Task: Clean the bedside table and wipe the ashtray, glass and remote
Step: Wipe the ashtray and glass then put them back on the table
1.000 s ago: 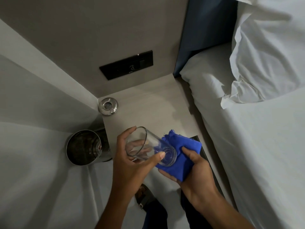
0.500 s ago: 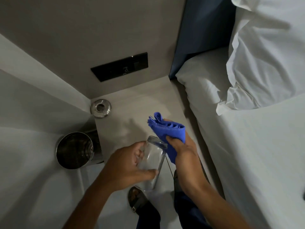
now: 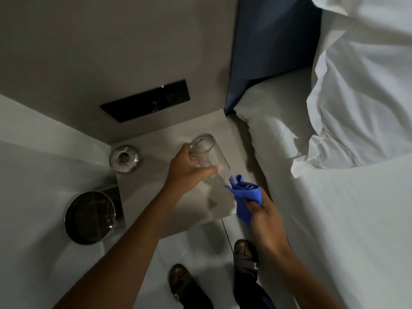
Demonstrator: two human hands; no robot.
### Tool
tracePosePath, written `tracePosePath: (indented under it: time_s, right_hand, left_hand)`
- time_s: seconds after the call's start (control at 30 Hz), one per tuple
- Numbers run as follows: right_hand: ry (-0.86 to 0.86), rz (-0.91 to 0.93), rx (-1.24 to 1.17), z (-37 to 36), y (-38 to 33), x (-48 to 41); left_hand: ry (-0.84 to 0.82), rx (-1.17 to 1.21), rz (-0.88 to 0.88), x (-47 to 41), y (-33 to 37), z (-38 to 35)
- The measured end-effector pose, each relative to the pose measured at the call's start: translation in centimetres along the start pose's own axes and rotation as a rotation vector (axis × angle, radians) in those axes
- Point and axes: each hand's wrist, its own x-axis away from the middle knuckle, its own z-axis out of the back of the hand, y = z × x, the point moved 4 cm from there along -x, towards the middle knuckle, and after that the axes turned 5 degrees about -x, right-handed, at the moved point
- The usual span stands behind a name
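Note:
My left hand (image 3: 189, 170) grips a clear drinking glass (image 3: 208, 155), held tilted above the middle of the grey bedside table (image 3: 156, 197), its round end toward the wall. My right hand (image 3: 265, 210) clutches a bunched blue cloth (image 3: 245, 195) over the table's front right corner, just right of the glass and apart from it. A round metal ashtray (image 3: 124, 159) sits at the table's back left corner. No remote is in sight.
A shiny metal bin (image 3: 90, 217) stands on the floor left of the table. A black switch panel (image 3: 145, 101) is on the wall behind. The white bed (image 3: 334, 219) with a pillow (image 3: 365, 97) borders the table's right side. My sandalled feet (image 3: 245, 255) stand below the front edge.
My left hand has carried the glass away from the cloth, up and toward the wall over the table. The right hand with the cloth has dropped back to the table's front right corner.

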Motion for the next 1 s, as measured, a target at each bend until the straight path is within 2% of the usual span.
tracePosePath:
  time_s: [0.07,0.3,0.5,0.63,0.73,0.8,0.9,1.0]
  right_hand:
    - [0.06,-0.091,-0.066,1.6,0.5,-1.2]
    - [0.049,-0.208,-0.321,5.9,2.8,-2.3]
    - [0.111,-0.223,-0.411,8.6,3.9,-2.5]
    - [0.085,-0.229,-0.492,9.3,5.2,-2.4]
    - [0.048,-0.216,-0.552,9.0,5.5,-1.8]
    - [0.014,-0.195,-0.58,8.7,5.0,-1.3]
    - [0.03,-0.191,-0.616,8.8,3.7,-0.7]
    - [0.049,-0.2,-0.67,9.3,2.7,0.2]
  left_hand:
    - [0.066,-0.114,-0.045,-3.6,0.9,-1.5]
    - [0.32,-0.234,-0.043,-12.3,0.8,-4.7]
    - [0.263,-0.252,-0.02,-16.4,0.4,-6.8]
    - [0.217,-0.309,0.027,-17.7,-0.7,-8.1]
    - [0.156,-0.301,0.088,-16.5,-1.7,-7.7]
    - [0.18,-0.204,0.126,-13.9,-1.7,-6.7]
    - [0.292,0.004,0.057,-7.4,-0.8,-5.9]
    - [0.285,0.134,0.017,0.5,-0.7,-6.8]
